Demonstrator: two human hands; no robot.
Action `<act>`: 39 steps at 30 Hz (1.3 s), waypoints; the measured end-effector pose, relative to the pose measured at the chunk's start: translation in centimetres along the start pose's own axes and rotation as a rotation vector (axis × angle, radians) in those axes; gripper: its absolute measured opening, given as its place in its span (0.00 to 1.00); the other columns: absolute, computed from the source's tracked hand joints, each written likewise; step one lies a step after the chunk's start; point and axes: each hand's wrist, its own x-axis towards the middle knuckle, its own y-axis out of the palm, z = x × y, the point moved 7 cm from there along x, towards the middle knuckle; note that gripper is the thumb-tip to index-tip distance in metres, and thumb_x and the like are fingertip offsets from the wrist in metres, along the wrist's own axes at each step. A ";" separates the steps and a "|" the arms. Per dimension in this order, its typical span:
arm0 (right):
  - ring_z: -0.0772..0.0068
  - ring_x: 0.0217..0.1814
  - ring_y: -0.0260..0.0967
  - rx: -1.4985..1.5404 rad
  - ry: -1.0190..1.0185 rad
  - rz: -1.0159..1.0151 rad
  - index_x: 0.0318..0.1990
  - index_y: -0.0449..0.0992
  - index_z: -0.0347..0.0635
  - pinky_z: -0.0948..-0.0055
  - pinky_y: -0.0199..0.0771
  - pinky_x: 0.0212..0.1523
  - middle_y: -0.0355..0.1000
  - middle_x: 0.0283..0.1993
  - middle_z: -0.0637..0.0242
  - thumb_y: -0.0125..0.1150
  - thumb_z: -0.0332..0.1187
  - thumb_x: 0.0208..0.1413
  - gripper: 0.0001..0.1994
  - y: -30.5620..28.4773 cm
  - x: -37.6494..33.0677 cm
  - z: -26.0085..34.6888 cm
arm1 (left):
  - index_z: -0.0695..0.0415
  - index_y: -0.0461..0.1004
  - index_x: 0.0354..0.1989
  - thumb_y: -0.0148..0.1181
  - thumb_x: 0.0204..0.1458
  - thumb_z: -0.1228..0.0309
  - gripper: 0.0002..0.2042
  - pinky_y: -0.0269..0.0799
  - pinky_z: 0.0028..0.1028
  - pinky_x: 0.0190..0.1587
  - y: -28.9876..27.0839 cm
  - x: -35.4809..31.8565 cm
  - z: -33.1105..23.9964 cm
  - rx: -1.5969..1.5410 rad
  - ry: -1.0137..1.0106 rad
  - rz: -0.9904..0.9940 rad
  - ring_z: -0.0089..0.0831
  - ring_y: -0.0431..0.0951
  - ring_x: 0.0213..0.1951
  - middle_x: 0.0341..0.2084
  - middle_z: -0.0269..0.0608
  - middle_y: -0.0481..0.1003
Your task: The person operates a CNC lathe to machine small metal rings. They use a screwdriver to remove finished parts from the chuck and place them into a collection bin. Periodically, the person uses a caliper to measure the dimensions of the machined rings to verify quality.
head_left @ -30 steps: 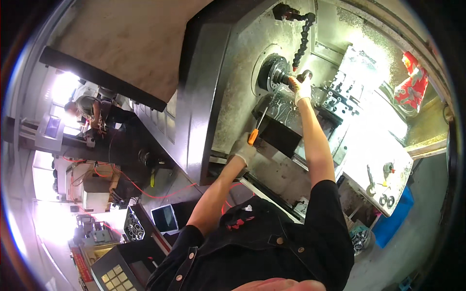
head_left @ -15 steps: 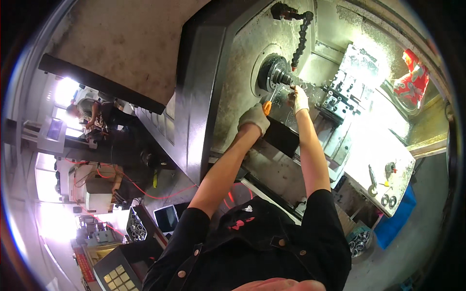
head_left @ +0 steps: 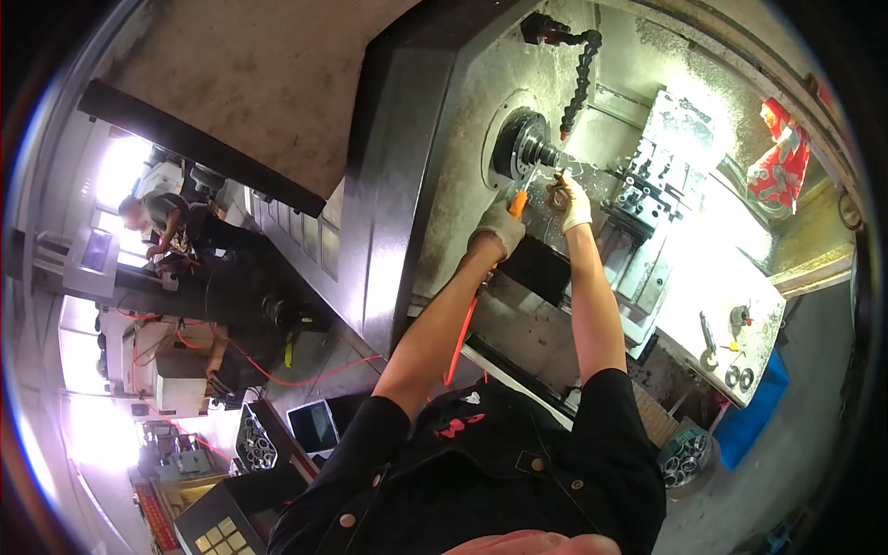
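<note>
In my gloved left hand [head_left: 499, 231] is an orange air blow gun [head_left: 518, 202], its thin nozzle pointing up toward the lathe's spindle. A red hose [head_left: 462, 340] hangs below that hand. My right hand [head_left: 575, 203], in a pale glove, grips a metal ring [head_left: 558, 193] just below and right of the spindle nose. The round chuck [head_left: 524, 146] on the machine wall carries a stepped, shiny arbor [head_left: 548, 155] with its end bare. Both hands are inside the machine, apart from the chuck.
A segmented coolant hose [head_left: 579, 83] hangs above the chuck. Right of my hands stands the tool block [head_left: 652, 185]. Rings and a caliper-like tool lie on the white tray [head_left: 717, 314]; a tub of rings [head_left: 686, 458] sits below. Another person [head_left: 171, 222] works far left.
My right hand has drawn back from the spindle with the ring, leaving the arbor's end bare. My left hand with the blow gun has dropped slightly right, and more red hose shows.
</note>
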 end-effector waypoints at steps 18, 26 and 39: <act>0.70 0.36 0.70 0.199 0.088 -0.052 0.40 0.70 0.55 0.66 0.71 0.33 0.70 0.36 0.72 0.56 0.47 0.50 0.13 -0.3 1.1 0.2 | 0.60 0.67 0.42 0.51 0.41 0.71 0.16 0.65 0.38 0.49 2.5 2.0 2.8 0.197 -0.078 -0.015 0.48 0.69 0.48 0.43 0.55 0.70; 0.67 0.35 0.70 0.371 0.201 0.179 0.37 0.68 0.55 0.66 0.74 0.30 0.71 0.36 0.65 0.50 0.44 0.55 0.07 2.1 1.1 -1.8 | 0.57 0.66 0.39 0.47 0.40 0.73 0.14 0.66 0.40 0.45 1.7 0.2 2.7 0.037 -0.043 -0.140 0.51 0.70 0.43 0.38 0.57 0.71; 0.70 0.31 0.69 0.409 0.270 0.143 0.38 0.68 0.45 0.67 0.73 0.31 0.71 0.33 0.63 0.54 0.42 0.52 0.12 2.6 -0.1 -1.2 | 0.53 0.66 0.43 0.50 0.40 0.71 0.17 0.67 0.39 0.44 2.2 0.1 2.8 -0.005 -0.007 -0.167 0.49 0.72 0.42 0.37 0.52 0.72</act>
